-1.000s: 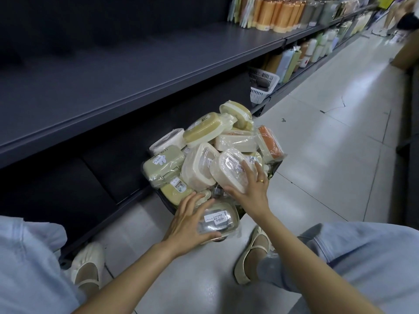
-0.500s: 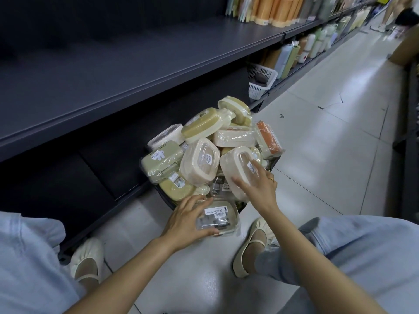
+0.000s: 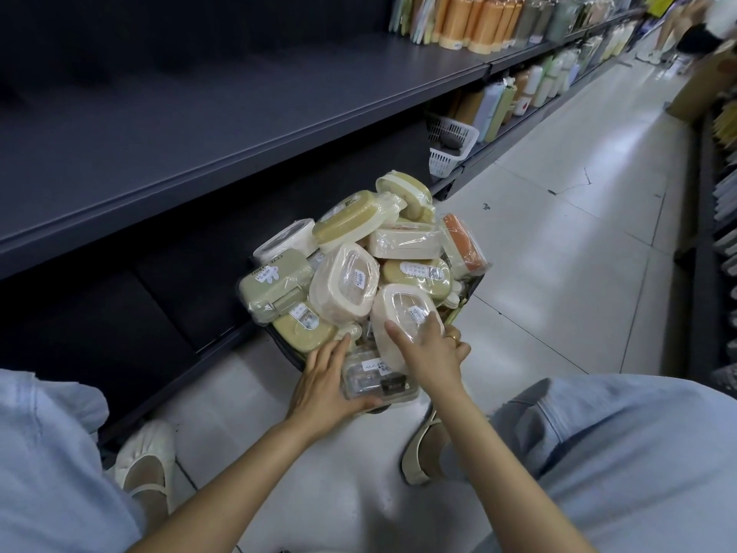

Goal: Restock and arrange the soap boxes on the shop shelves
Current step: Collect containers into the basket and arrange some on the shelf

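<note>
A dark basket (image 3: 472,287) on the floor is heaped with several wrapped soap boxes in cream, olive, mustard and orange. My left hand (image 3: 325,387) grips a clear soap box (image 3: 375,379) with a dark insert at the heap's near edge. A cream soap box with a clear lid (image 3: 401,315) is tilted up on its side, and my right hand (image 3: 432,355) is closed on it from below. The dark shelf (image 3: 207,125) above the basket is bare.
Farther along the shelves stand orange bottles (image 3: 478,21) and pastel bottles (image 3: 530,87). A white mesh basket (image 3: 450,143) sits on the bottom shelf. My knees and shoes (image 3: 145,459) flank the heap. A person stands at the far end of the aisle (image 3: 696,29).
My right hand tipped the cream clear-lidded box up and drew it toward me. My left hand has closed further round the clear box at the heap's near edge.
</note>
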